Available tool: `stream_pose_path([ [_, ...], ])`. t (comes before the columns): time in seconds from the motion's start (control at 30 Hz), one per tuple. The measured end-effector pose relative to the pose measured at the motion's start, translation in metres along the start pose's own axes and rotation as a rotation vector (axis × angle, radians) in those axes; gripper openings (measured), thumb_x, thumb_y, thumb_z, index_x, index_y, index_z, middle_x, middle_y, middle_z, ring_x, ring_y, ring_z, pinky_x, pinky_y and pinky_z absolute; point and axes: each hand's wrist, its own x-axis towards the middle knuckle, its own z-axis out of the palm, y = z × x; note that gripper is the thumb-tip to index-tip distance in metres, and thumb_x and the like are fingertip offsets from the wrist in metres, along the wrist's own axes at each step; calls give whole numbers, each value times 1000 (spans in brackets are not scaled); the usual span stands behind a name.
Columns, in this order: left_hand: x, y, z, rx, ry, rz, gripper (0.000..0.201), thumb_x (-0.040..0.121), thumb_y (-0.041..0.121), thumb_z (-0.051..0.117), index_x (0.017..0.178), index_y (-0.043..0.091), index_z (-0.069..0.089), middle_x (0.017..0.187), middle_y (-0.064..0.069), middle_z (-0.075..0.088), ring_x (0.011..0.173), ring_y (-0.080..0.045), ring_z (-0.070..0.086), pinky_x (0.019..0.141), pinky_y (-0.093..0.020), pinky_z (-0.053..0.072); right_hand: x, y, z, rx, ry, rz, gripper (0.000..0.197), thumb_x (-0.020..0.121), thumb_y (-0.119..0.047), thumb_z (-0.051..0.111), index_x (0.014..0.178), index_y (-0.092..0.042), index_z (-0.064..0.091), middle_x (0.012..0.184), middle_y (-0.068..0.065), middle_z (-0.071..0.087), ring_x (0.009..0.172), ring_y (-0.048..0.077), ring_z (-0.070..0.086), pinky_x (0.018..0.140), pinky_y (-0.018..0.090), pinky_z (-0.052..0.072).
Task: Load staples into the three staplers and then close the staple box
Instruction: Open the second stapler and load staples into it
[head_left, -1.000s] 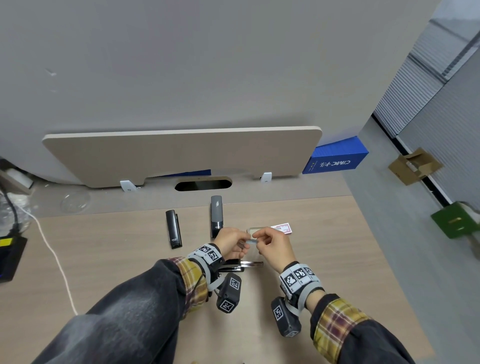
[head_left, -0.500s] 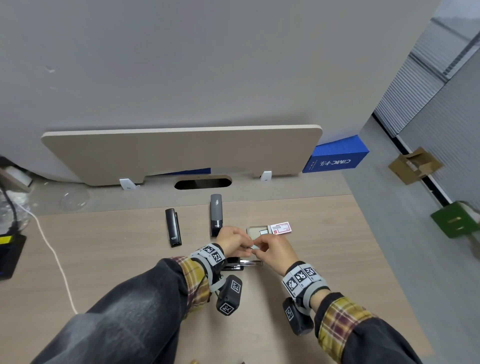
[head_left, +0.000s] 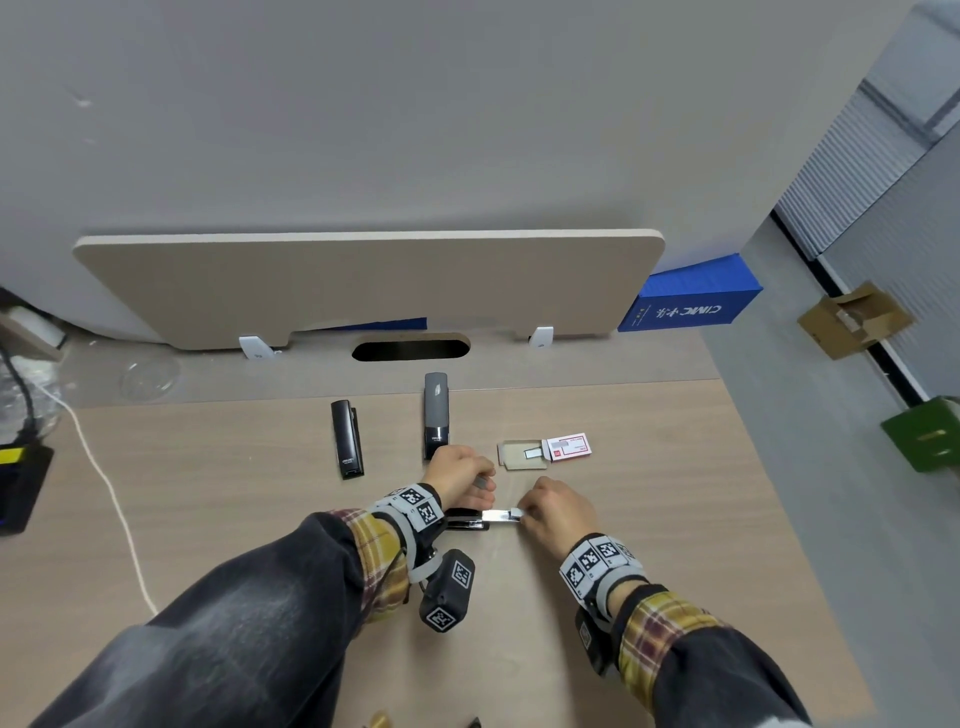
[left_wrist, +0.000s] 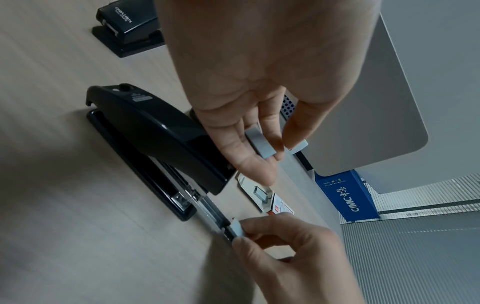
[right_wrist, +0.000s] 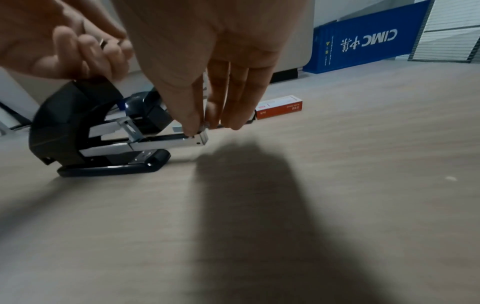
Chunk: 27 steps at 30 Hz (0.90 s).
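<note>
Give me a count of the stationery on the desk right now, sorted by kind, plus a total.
Staplers: 3, one open stapler, one black stapler, one grey stapler
Staple boxes: 1, the staple box, slid open
Total: 4

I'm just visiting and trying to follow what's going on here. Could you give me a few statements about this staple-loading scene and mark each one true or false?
1. The staple box is closed. False: its inner tray is slid out, with staples showing.
2. The right hand pinches a strip of staples at the end of the open stapler's metal rail. True.
3. The left hand is empty. False: it holds another strip of staples.
4. Two other staplers, black and grey, lie closed on the desk. True.
5. The blue box sits on the desk. False: it stands beyond the desk's far right corner.
</note>
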Motion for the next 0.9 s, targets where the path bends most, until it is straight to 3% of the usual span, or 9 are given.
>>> stream_pose_path([
  [0.33, 5, 0, 2, -3, -27, -3, 9, 86, 0, 57, 77, 1, 59, 67, -17, 60, 51, -26, 61, 43, -27, 53, 0, 0, 12, 6, 28, -66, 18, 89, -34, 55, 101, -28, 67, 106, -3, 56, 103, 19, 52, 70, 32, 43],
  [0.7, 7, 0, 3, -11, -26, -7, 11, 87, 0, 57, 76, 1, 59, 67, -17, 60, 52, -26, 60, 43, -27, 54, -7, 1, 10, 33, 17, -30, 20, 89, -32, 53, 104, -25, 64, 107, -2, 55, 103, 20, 52, 71, 33, 44],
  [0.9, 6, 0, 2, -17, -31, 3, 11, 87, -1, 55, 77, 2, 59, 68, -17, 60, 52, -25, 60, 45, -27, 55, -12, -11, 7, 46, 26, -118, 32, 81, -21, 54, 111, -29, 61, 121, -5, 49, 110, 18, 45, 72, 32, 45],
])
